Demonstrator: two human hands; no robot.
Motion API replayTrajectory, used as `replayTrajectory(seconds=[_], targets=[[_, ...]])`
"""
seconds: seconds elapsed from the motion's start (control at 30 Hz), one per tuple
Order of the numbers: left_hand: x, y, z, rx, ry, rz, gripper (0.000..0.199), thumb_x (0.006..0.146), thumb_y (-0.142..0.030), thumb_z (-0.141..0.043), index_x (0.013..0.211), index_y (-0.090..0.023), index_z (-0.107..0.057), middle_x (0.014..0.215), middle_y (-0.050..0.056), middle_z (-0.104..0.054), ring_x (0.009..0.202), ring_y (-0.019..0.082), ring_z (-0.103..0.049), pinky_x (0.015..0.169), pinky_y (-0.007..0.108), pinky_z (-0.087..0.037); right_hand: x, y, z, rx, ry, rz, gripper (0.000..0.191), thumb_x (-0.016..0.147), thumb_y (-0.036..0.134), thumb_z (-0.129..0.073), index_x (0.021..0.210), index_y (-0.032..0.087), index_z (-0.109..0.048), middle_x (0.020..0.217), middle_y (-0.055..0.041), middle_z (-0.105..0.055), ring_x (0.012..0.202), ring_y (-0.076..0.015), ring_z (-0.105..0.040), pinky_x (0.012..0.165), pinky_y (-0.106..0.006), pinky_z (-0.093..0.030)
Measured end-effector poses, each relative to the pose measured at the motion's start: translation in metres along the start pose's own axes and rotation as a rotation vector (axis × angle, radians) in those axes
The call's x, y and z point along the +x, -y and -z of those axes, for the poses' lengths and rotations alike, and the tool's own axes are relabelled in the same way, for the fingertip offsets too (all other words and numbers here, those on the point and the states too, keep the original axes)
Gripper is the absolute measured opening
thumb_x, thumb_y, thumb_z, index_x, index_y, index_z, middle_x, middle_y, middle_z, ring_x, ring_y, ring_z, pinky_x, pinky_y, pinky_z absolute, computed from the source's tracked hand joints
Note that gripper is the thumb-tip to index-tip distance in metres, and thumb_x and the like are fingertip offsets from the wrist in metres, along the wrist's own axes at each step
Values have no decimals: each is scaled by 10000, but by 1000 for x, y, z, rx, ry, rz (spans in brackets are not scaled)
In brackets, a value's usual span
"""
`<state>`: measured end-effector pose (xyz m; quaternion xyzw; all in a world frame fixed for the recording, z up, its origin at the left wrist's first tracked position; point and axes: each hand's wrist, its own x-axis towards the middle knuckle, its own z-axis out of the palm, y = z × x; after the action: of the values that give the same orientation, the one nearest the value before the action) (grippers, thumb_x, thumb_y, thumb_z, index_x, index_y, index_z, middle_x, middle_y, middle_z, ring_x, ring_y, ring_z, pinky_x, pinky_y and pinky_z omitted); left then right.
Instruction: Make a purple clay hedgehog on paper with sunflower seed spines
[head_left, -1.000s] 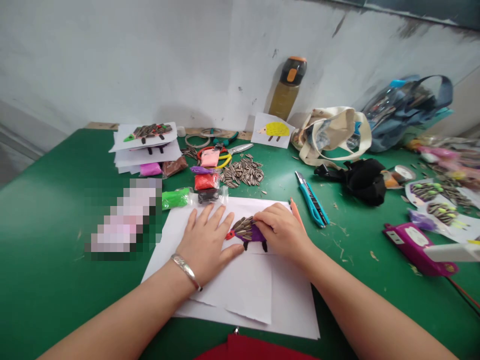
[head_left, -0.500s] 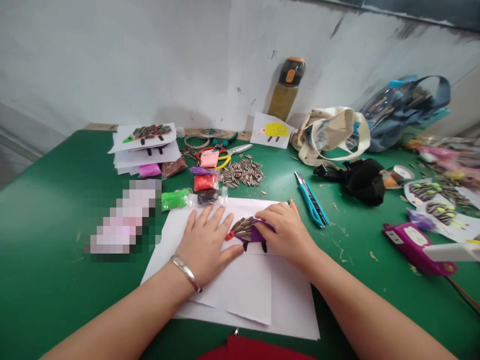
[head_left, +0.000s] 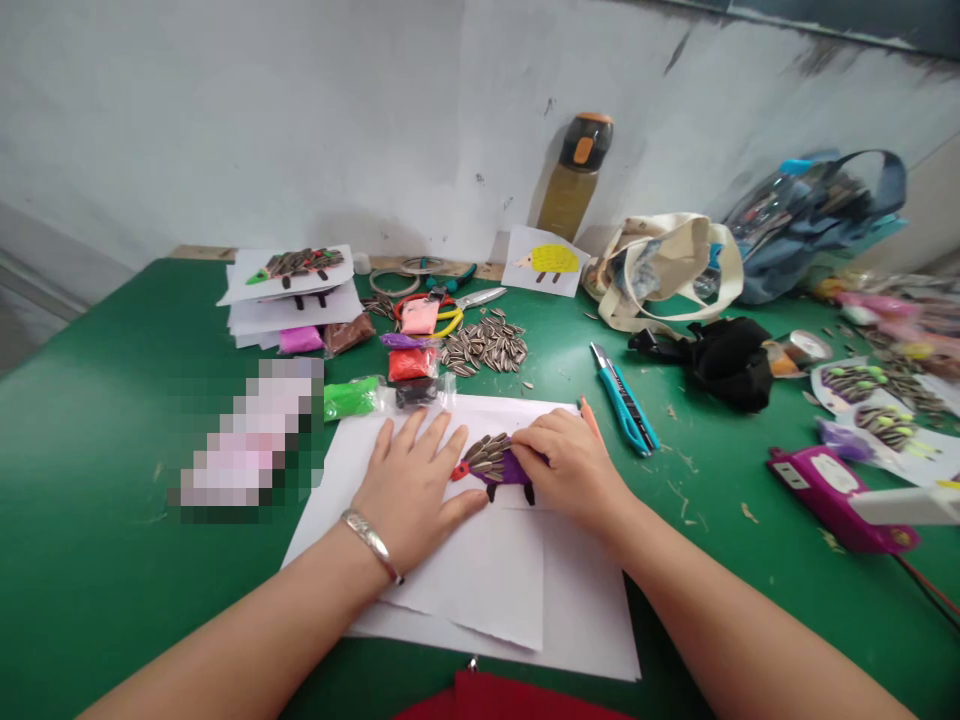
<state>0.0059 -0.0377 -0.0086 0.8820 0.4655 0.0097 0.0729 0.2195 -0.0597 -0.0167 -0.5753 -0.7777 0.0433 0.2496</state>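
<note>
On white paper (head_left: 480, 580) lies a hedgehog figure with a purple body (head_left: 514, 470), a red head (head_left: 460, 471) and black legs. Striped sunflower seeds (head_left: 487, 457) stand in its front part. My left hand (head_left: 416, 490), a silver bangle at its wrist, rests flat on the sheet with fingers spread, its thumb just below the head. Thumb and forefinger of my right hand (head_left: 566, 465) pinch a sunflower seed at the top of the purple body. That hand hides the figure's rear.
Beyond the paper are a pile of seeds (head_left: 491, 342), clay packets (head_left: 411, 364), scissors (head_left: 480, 298) and stacked hedgehog pictures (head_left: 292, 290). A blue cutter (head_left: 624, 400), a black pouch (head_left: 727, 365) and a magenta glue-gun-like tool (head_left: 836, 500) lie to the right. A bottle (head_left: 574, 175) stands by the wall.
My right hand's fingers have drawn in slightly at the top of the purple body, pinching more tightly. My left hand has stayed in place.
</note>
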Motion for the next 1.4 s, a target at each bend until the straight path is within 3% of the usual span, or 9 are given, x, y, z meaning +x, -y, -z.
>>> replayTrajectory(seconds=[0.43,0.57,0.7,0.8,0.97,1.2,1.4], targets=[[0,0,0,7,6,2,655,881,-594,-543,1416,-217,-500,1506,113,-441,1408,381,-318,1131,615,-232,0,3,0,10,12,3,187,889,155,-606,753,208,-722,718,-12,-691,726,-160,-570,736,-298,-344],[0,0,-1,10,10,4,656,881,-591,-544,1416,-212,-501,1510,112,-436,1408,380,-316,1133,615,-230,0,-1,-1,16,37,-22,192,906,193,-591,775,225,-727,750,-13,-701,765,-172,-593,850,-348,-343],[0,1,-2,9,-6,-10,657,881,-588,-548,1414,-208,-501,1503,114,-445,1405,379,-322,1129,621,-234,1,-8,0,41,66,-147,187,912,223,-577,809,244,-731,818,-14,-708,850,-199,-616,1007,-458,-260],[0,1,0,8,-2,-3,658,876,-582,-557,1415,-207,-502,1504,114,-444,1406,382,-323,1129,624,-235,4,-11,4,59,96,-228,193,911,216,-565,811,236,-729,830,-18,-698,858,-198,-608,1010,-447,-280],[-1,0,3,7,12,16,659,880,-596,-543,1417,-217,-503,1514,105,-433,1412,376,-319,1133,621,-235,28,-14,10,-19,136,-243,215,905,202,-539,813,222,-732,805,-31,-674,841,-194,-574,774,-297,-382],[-2,1,0,-18,-2,24,673,881,-638,-507,1419,-233,-499,1517,97,-431,1417,370,-315,1142,622,-213,81,-38,-7,-297,152,-259,272,895,190,-486,950,243,-747,936,-44,-705,900,-203,-577,761,-289,-361],[-3,2,0,-34,-2,21,678,888,-650,-488,1423,-233,-495,1515,97,-433,1415,372,-313,1139,616,-220,90,-45,-19,-360,148,-266,264,896,220,-476,854,217,-736,862,-75,-687,845,-220,-558,722,-310,-344]])
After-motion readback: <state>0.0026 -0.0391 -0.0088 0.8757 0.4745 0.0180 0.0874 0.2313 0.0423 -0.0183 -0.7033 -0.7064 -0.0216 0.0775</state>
